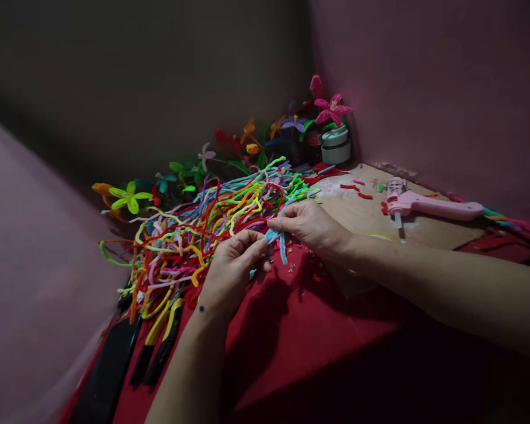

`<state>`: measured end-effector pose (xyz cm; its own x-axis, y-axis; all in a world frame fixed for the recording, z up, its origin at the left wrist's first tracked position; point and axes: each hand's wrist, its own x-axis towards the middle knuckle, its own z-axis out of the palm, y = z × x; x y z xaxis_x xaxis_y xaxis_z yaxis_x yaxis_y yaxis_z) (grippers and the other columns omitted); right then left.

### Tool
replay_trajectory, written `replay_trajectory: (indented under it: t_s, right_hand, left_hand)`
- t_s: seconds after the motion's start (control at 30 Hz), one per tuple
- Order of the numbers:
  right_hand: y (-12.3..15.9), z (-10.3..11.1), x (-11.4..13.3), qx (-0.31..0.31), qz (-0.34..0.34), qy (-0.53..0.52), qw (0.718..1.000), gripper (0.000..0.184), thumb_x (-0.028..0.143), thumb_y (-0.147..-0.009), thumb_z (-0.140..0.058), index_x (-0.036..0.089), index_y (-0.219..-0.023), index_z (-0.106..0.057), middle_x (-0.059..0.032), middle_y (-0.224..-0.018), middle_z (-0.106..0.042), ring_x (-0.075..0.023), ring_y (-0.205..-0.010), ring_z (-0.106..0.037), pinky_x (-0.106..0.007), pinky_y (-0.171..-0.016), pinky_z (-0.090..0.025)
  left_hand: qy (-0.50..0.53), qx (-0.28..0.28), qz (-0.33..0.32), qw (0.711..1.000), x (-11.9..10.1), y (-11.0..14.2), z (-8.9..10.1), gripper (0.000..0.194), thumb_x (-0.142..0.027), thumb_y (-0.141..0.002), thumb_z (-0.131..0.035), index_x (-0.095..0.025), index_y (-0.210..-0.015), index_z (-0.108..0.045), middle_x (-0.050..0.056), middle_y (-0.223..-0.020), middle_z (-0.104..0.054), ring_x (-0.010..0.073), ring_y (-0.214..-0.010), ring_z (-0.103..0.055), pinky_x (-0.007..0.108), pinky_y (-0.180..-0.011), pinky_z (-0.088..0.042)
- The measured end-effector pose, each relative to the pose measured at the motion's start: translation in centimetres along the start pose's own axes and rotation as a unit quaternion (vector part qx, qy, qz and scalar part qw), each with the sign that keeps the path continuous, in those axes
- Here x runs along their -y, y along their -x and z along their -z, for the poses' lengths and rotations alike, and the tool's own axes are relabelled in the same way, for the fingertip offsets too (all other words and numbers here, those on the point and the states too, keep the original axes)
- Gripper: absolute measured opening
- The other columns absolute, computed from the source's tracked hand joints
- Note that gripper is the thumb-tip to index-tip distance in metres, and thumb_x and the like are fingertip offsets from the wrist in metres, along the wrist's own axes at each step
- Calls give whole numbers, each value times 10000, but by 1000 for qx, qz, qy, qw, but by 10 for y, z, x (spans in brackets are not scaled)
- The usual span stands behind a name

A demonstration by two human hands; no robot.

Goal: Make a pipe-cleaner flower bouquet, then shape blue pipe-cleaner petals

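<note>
Between my two hands is a light blue pipe cleaner (283,250), bent into a small shape with one end hanging down. My left hand (236,262) pinches its left side between thumb and fingers. From the right, my right hand (307,224) grips the upper part of the same piece with thumb and forefinger. Just behind the hands spreads a large tangled heap of multicoloured pipe cleaners (194,221). The fingertips hide part of the blue piece.
Yellow-black pliers (161,341) and a flat black object (103,371) lie at the left front. A pink glue gun (433,204) rests on a brown board (348,218) at the right. Pipe-cleaner flowers (130,197) and a pale round container (335,146) stand along the back on the red cloth (291,365).
</note>
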<state>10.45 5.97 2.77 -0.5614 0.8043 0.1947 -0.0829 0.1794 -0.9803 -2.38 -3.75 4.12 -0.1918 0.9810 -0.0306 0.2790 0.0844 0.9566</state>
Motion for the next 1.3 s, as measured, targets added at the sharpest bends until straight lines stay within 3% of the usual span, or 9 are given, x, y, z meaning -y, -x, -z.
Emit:
replay_trajectory:
  t_s: [0.1, 0.33, 0.67, 1.07, 1.3]
  right_hand:
    - [0, 0, 2, 24, -18, -48, 998, 284, 340, -708, -607, 126, -539, -528, 44, -451, -450, -42, -405, -350, -207, -415, -246]
    - [-2, -6, -10, 119, -45, -117, 985, 146, 197, -665, -620, 125, -568, -538, 27, -473, -514, -50, -387, -413, -194, -390, -312]
    - [1, -8, -5, 113, -53, -291, 949, 152, 241, -679, -626, 119, -689, -536, -12, -597, -611, -86, -467, -542, -212, -456, -403]
    - [3, -12, -8, 10, 62, -156, 986, 111, 210, -688, -607, 141, -683, -521, 34, -590, -546, -60, -484, -475, -213, -487, -389]
    - [5, -11, -4, 15, 49, -168, 985, 121, 225, -699, -600, 140, -695, -515, 18, -613, -570, -66, -499, -493, -218, -496, -405]
  left_hand:
    - [23, -2, 2, 1000, -1, 1, 3, 180, -333, -768, -579, -156, -769, -547, -16, -536, -566, 56, -406, -434, 162, -401, -326]
    - [41, -107, -34, 993, 1, -3, 3, 169, -303, -716, -629, -154, -754, -560, -37, -518, -557, 68, -411, -462, 172, -400, -364]
    - [56, -108, -32, 992, -2, -4, 1, 126, -241, -706, -633, -122, -714, -591, 3, -580, -625, 93, -459, -539, 199, -447, -440]
    - [78, -121, -27, 989, -7, 0, -4, 144, -220, -674, -675, -107, -729, -605, 1, -617, -623, 112, -489, -600, 195, -443, -479]
    - [76, -124, -33, 989, -7, 0, -4, 137, -214, -679, -663, -106, -732, -597, -3, -602, -617, 107, -498, -600, 202, -477, -495]
